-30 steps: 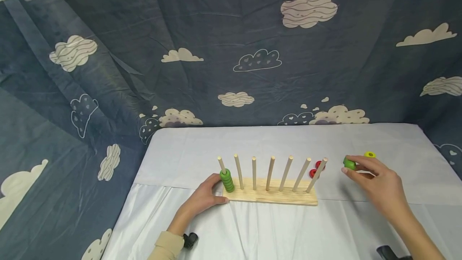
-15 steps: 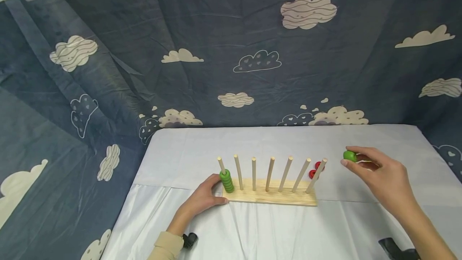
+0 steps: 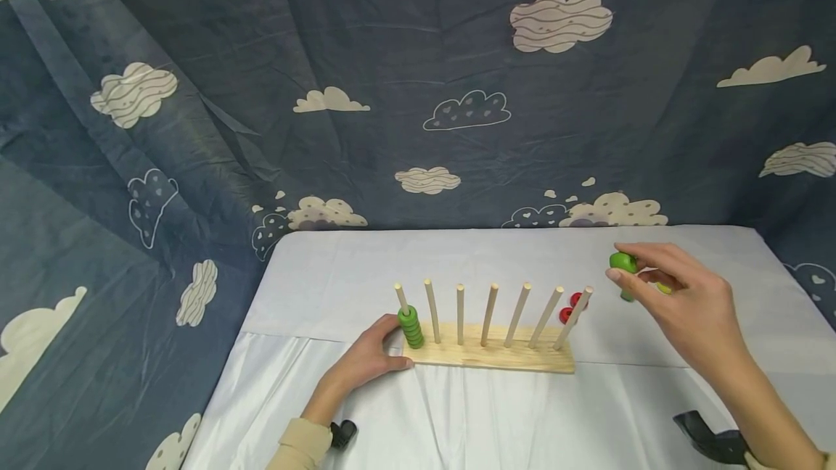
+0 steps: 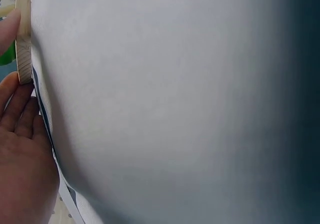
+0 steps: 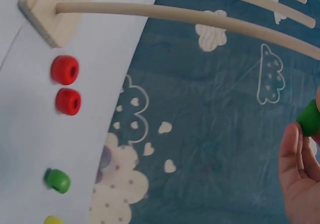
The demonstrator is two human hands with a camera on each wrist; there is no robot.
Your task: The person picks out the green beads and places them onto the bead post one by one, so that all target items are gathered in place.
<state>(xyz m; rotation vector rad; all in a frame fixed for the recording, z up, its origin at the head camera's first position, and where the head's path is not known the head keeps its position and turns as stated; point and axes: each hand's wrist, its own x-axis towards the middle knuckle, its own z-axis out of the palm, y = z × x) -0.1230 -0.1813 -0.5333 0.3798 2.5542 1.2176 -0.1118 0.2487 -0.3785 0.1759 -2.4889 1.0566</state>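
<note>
My right hand [image 3: 695,303] pinches a green bead [image 3: 622,261] between thumb and fingers, raised above the table to the right of a wooden peg stand [image 3: 490,355]. In the right wrist view this green bead [image 5: 308,120] is partly cut off by the frame's edge. Several green beads [image 3: 411,328] are stacked on the stand's leftmost peg; the other pegs are bare. My left hand [image 3: 371,351] grips the stand's left end, thumb at the front and fingers behind. The left wrist view shows its fingers against the end of the wooden base [image 4: 23,58].
Two red beads [image 5: 66,69] lie on the white cloth [image 3: 509,412] behind the stand's right end. Another green bead [image 5: 58,181] and a yellow bead [image 5: 53,220] lie farther right. A dark cloud-patterned curtain [image 3: 385,143] hangs at the back and left.
My right hand has lifted the green bead and moved slightly left with it. Another green bead on the cloth now shows beneath it. My left hand and the stand have stayed put.
</note>
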